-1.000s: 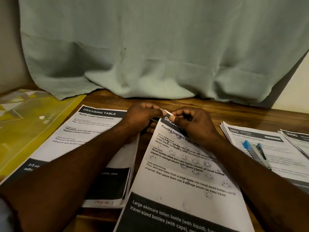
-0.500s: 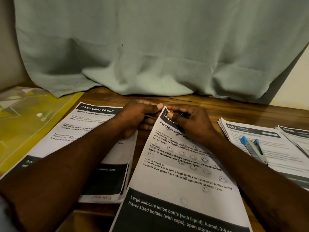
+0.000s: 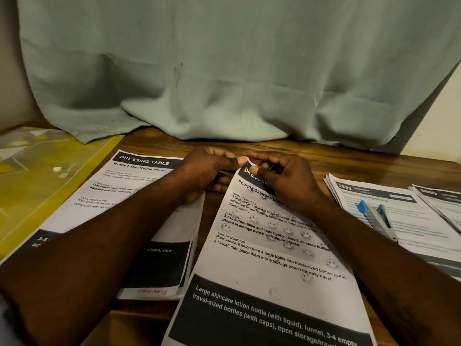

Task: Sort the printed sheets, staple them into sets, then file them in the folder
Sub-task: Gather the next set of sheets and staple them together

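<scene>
1. Head view: the left hand and right hand meet at 12 o'clock. Each grip is narrow, pinching the top-left corner of the skincare lotion sheets.
2. The sheets' long axis runs from that pinched corner down towards 5 o'clock, lying on the bench.
3. What looks like the stapler lies at 3 o'clock of the pinch, on the "2652" stack — the right hand is nearer. The yellow folder sits far off at 9 o'clock.

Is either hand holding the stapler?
No; the stapler lies on the right stack, apart from the left hand and right hand.
</scene>
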